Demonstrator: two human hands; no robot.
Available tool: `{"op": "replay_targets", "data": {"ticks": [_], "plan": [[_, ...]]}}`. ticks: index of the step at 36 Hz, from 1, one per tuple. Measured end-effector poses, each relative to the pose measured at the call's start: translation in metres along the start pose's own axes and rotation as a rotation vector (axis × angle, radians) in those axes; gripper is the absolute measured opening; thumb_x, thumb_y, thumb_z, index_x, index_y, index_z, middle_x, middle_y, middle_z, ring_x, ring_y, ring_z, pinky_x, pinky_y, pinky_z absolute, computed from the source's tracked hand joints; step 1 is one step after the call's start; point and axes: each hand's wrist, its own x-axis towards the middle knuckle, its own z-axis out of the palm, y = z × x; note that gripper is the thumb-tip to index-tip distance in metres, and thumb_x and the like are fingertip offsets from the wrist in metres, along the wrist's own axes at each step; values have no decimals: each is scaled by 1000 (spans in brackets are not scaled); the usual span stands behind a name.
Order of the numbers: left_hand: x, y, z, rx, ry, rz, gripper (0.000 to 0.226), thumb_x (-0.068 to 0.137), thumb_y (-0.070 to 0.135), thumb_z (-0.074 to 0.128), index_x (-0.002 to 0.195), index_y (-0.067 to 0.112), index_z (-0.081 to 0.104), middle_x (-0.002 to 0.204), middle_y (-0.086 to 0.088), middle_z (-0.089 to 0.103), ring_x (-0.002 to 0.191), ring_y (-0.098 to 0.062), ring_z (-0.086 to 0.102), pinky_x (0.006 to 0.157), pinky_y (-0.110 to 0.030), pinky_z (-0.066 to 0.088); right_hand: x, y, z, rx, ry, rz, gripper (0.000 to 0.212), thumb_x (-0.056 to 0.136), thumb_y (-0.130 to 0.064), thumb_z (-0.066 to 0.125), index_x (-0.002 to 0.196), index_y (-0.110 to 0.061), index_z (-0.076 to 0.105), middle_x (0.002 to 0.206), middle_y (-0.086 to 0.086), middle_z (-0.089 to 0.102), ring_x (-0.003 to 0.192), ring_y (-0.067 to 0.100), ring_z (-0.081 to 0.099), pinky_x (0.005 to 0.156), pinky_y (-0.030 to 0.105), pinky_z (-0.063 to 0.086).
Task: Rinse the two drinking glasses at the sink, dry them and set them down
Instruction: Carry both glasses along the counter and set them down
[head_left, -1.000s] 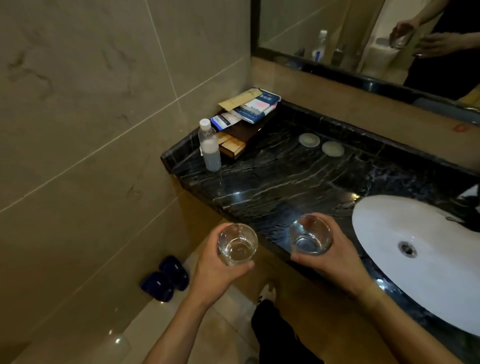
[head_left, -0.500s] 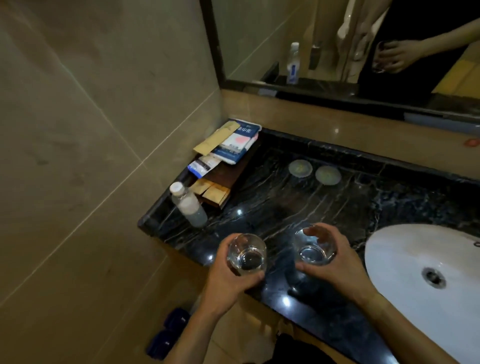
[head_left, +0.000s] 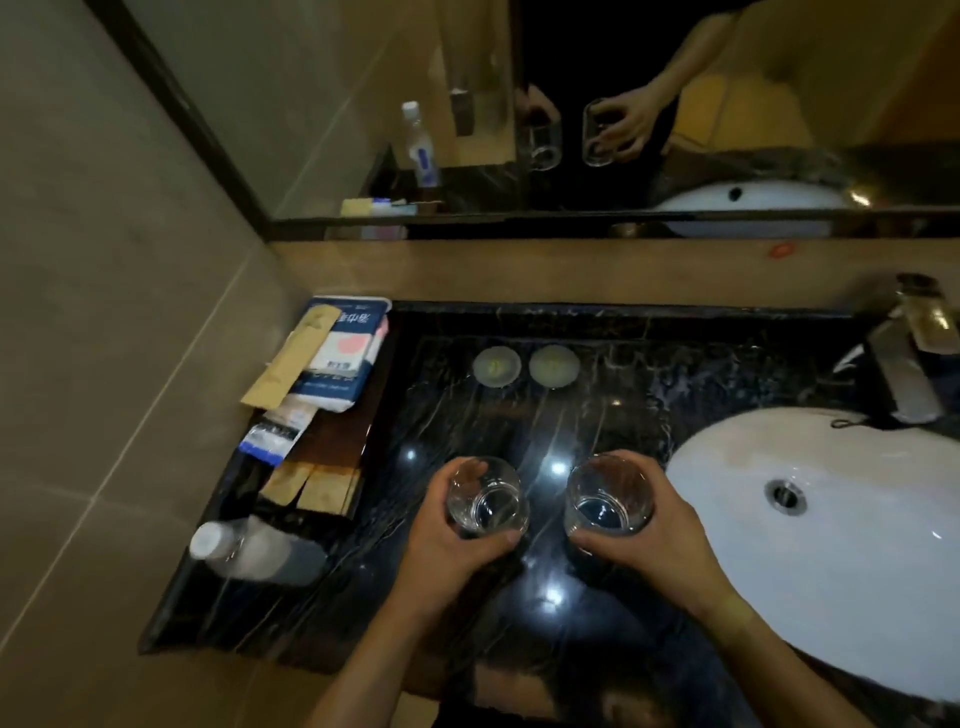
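While both hands hover over the dark marble bench (head_left: 649, 395), each holds one clear drinking glass upright. The left hand (head_left: 447, 556) has its fingers (head_left: 470, 467) curled round the far wall of the left glass (head_left: 485, 496), thumb across the near side; the right hand (head_left: 660, 545) wraps the right glass (head_left: 608, 493) the same way. Both glasses sit side by side at 6 o'clock of the bench, apart from each other, and whether their bases touch the stone cannot be told. A little clear liquid seems to lie in the bottom of each, though the blur makes this unsure. At 12 o'clock from the glasses lie two round pale coasters (head_left: 496, 366), just beside one another. At 3 o'clock is the white oval sink (head_left: 857, 561) with its metal drain, the faucet (head_left: 906, 358) above it at 1 o'clock. At 9 o'clock a dark tray (head_left: 332, 441) carries paper packets and sachets, and at 8 o'clock stands a capped plastic water bottle (head_left: 260, 553), contents unclear.
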Motion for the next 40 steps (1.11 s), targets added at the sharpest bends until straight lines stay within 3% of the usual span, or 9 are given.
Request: {"op": "replay_targets", "data": {"ticks": [4, 7, 11, 18, 22, 26, 31, 35, 40], "plan": [[28, -2, -3, 20, -91, 2, 82, 60, 5, 93, 127, 29, 54, 120, 15, 67, 112, -4, 63, 89, -12, 47, 11, 4, 8, -10, 93, 76, 85, 51, -39, 96, 125, -38, 54, 124, -16, 57, 114, -1, 56, 97, 20, 45], [50, -3, -9, 32, -156, 20, 78, 60, 0, 91, 123, 28, 54, 115, 14, 68, 106, 0, 64, 84, -9, 46, 19, 5, 17, -29, 141, 114, 88, 51, -40, 96, 128, -33, 53, 126, -15, 57, 115, -1, 55, 98, 19, 45], [75, -9, -19, 14, -206, 40, 77, 60, -3, 90, 119, 30, 54, 110, 17, 69, 103, 5, 64, 81, -8, 47, 33, 7, 30, -60, 172, 146, 88, 50, -43, 95, 126, -40, 52, 127, -15, 58, 116, 2, 56, 99, 23, 45], [115, -29, -27, -4, -225, 24, 82, 61, 5, 92, 127, 34, 52, 117, 24, 65, 107, 2, 63, 85, -12, 49, 59, 3, 45, -131, 203, 202, 79, 53, -42, 94, 115, -56, 47, 122, -26, 56, 111, -9, 54, 91, 12, 43], [134, -36, -23, -43, -149, 23, 81, 62, 5, 91, 127, 35, 53, 116, 16, 67, 106, -4, 65, 88, -24, 52, 75, 5, 51, -159, 225, 217, 78, 54, -39, 94, 113, -58, 47, 118, -33, 55, 106, -11, 55, 90, 15, 45], [146, -39, -9, -93, -31, 16, 81, 63, 6, 90, 126, 40, 52, 114, 24, 66, 103, 1, 65, 83, -16, 51, 92, 11, 57, -181, 243, 236, 79, 54, -40, 94, 114, -57, 45, 115, -35, 56, 107, -1, 58, 91, 21, 47], [173, -39, 2, -107, 29, 55, 78, 64, 5, 89, 126, 33, 52, 118, 10, 66, 104, -4, 65, 85, -16, 51, 121, 21, 61, -170, 252, 251, 81, 58, -39, 93, 124, -45, 46, 115, -26, 57, 107, 1, 56, 91, 21, 46], [200, -38, 5, -63, 58, 74, 79, 63, 7, 90, 129, 27, 52, 116, 12, 66, 104, -1, 64, 86, -13, 48, 150, 22, 62, -172, 232, 233, 80, 59, -35, 93, 123, -44, 44, 118, -23, 55, 110, 2, 54, 91, 19, 42], [232, -34, 6, 8, 61, 96, 75, 63, 6, 90, 116, 43, 51, 110, 20, 64, 98, 9, 62, 80, -7, 46, 187, 30, 60, -162, 209, 238, 82, 61, -34, 92, 128, -36, 46, 124, -16, 58, 114, 7, 55, 95, 25, 46]]}}
